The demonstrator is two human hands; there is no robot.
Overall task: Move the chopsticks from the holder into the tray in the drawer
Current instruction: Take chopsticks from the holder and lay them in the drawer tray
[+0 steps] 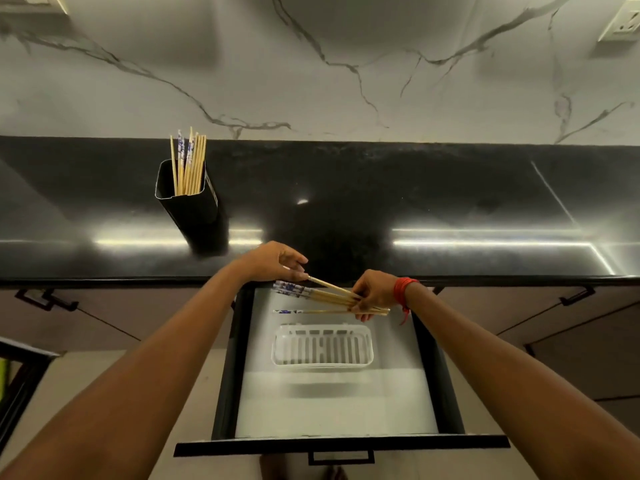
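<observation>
Head view: the open drawer (pixel 341 445) juts toward the camera, with the white tray (pixel 277 344) lying on its floor. Just beyond the tray and above it, the right hand (pixel 374 294) grasps a bundle of chopsticks (pixel 329 296) at its plain ends. The long axis runs left to right, roughly parallel to the tray's long side, with the patterned ends pointing left. The left hand (pixel 270 261) pinches the raised end of the top stick (pixel 329 285) between thumb and forefinger. The tray lies toward the camera from both hands, the right seemingly nearer. More sticks (pixel 190 161) stand upright in the black holder (pixel 194 216) on the counter.
</observation>
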